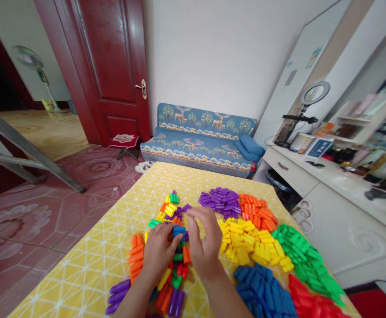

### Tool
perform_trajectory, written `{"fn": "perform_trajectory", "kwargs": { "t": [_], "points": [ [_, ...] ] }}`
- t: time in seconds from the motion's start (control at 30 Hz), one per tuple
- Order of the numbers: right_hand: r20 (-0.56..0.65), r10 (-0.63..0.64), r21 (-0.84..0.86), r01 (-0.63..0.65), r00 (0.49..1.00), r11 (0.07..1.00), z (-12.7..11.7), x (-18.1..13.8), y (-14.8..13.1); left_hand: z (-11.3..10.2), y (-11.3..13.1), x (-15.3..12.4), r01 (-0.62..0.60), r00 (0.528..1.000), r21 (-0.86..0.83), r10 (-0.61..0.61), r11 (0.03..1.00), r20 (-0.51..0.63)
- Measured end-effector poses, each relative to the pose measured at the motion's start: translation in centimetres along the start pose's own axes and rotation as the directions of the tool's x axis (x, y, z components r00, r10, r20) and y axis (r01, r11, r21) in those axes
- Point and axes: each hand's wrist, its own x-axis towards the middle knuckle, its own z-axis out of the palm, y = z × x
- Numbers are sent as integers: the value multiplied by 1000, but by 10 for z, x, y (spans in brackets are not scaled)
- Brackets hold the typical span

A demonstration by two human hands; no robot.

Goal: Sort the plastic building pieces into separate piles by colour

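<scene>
Small plastic building blocks in several colours form a mixed arrangement in front of me, reaching from green and yellow blocks (pixel 171 207) at the far end to purple blocks (pixel 176 303) nearer. Over its middle, my left hand (pixel 161 247) curls with thumb and forefinger about a blue block (pixel 178 231); its other fingers are hidden. Just to the right, my right hand (pixel 206 238) is closed in a pinch beside a purple block (pixel 185 208). What sits between those fingertips is too small to tell. Orange blocks (pixel 136 256) lie left of my left hand.
Sorted piles lie right of my hands: purple (pixel 219 202), orange (pixel 257 212), yellow (pixel 242 238), green (pixel 307 260), blue (pixel 264 291) and red (pixel 312 300). The table wears a yellow patterned cloth (pixel 89 260). Beyond stand a blue sofa (pixel 193 143) and a white dresser (pixel 342 225).
</scene>
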Motion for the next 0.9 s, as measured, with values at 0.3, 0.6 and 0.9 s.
{"fn": "perform_trajectory", "kwargs": {
  "t": [0.3,0.6,0.9],
  "points": [
    [454,57,-578,245,889,778,30,59,79,0,-1,0,-11,1000,16,11,1000,-13],
    [369,330,-818,134,869,560,19,52,63,0,-1,0,-10,1000,17,11,1000,-10],
    [376,393,-868,171,839,467,-2,79,54,0,-1,-1,-10,1000,34,10,999,-8]
  ]
}}
